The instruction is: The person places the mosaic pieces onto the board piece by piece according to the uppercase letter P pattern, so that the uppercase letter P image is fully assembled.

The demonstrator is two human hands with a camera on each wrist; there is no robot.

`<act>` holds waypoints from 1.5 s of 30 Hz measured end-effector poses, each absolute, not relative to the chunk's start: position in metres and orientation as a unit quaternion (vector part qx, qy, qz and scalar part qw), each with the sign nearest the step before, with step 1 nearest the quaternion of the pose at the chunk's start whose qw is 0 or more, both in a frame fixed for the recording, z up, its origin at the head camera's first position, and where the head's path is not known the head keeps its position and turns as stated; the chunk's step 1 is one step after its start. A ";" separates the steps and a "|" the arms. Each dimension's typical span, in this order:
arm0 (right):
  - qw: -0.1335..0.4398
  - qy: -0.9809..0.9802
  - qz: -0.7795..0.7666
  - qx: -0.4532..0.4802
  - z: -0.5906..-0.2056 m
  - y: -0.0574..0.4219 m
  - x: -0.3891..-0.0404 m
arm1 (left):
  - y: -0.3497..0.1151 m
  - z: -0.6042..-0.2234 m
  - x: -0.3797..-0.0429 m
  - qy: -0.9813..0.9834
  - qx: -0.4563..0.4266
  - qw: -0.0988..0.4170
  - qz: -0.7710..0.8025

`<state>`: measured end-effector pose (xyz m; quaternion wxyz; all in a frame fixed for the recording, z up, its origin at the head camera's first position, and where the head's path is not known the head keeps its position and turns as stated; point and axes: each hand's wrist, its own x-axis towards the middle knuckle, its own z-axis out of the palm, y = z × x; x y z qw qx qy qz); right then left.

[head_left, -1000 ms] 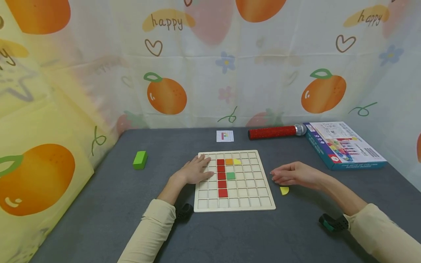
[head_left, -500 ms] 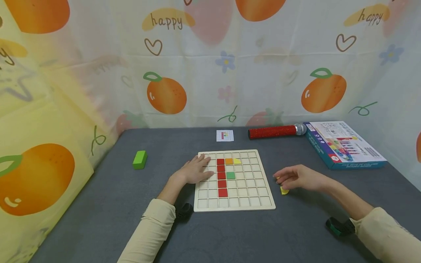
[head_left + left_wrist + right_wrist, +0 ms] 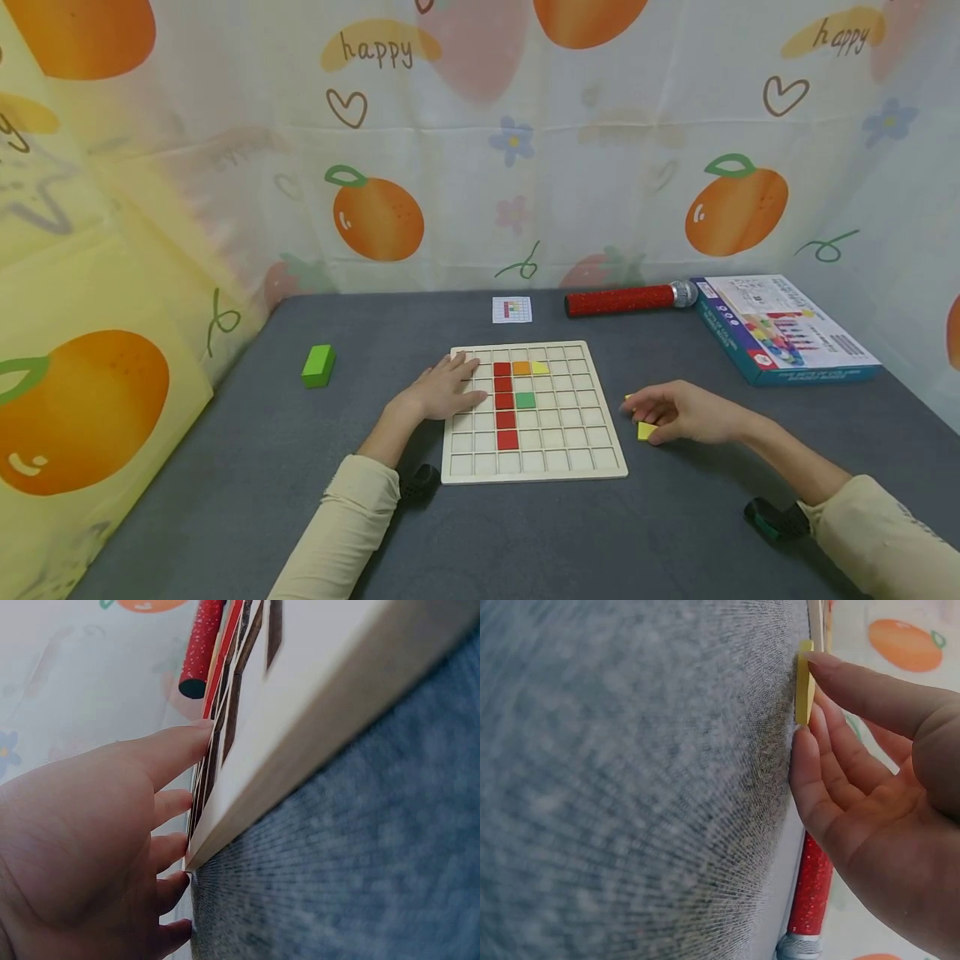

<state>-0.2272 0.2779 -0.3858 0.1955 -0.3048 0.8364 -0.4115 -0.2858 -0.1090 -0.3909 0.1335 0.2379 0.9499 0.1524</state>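
Observation:
My left hand [image 3: 448,390] lies with spread fingers on the left edge of a pale wooden grid board [image 3: 562,450]. In the left wrist view its thumb [image 3: 180,744] touches the board's face. On the board sit a column of red square tiles [image 3: 506,402], an orange tile [image 3: 521,368], a yellow tile [image 3: 538,368] and a green tile [image 3: 527,401]. Right of the board, my right hand [image 3: 686,412] is low over the table, fingers loosely bent, with its thumb tip touching a yellow piece [image 3: 645,431]. A second bit of yellow [image 3: 628,398] shows at the index fingertip, mostly hidden.
A green block [image 3: 318,366] stands on the left of the dark table [image 3: 480,542]. Behind the board lie a small pattern card [image 3: 512,310] and a red glittery microphone [image 3: 622,301]. At the back right is a flat printed box [image 3: 787,333].
The right hand has drawn slightly back, and its thumb has come down onto the yellow piece, covering its curved side. The left hand and board stay in place.

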 end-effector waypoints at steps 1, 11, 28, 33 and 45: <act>0.192 0.840 -0.407 -0.303 -0.386 0.278 -0.227 | -0.109 -0.391 -0.286 0.950 0.238 0.134 0.153; 0.181 0.853 -0.398 -0.285 -0.384 0.277 -0.227 | -0.110 -0.391 -0.285 0.950 0.235 0.137 0.156; 0.177 0.854 -0.405 -0.274 -0.381 0.276 -0.229 | -0.109 -0.393 -0.288 0.950 0.234 0.137 0.151; 0.179 0.858 -0.408 -0.256 -0.378 0.271 -0.230 | -0.109 -0.393 -0.288 0.950 0.234 0.137 0.154; 0.179 0.855 -0.431 -0.226 -0.378 0.259 -0.236 | -0.108 -0.394 -0.287 0.952 0.228 0.133 0.155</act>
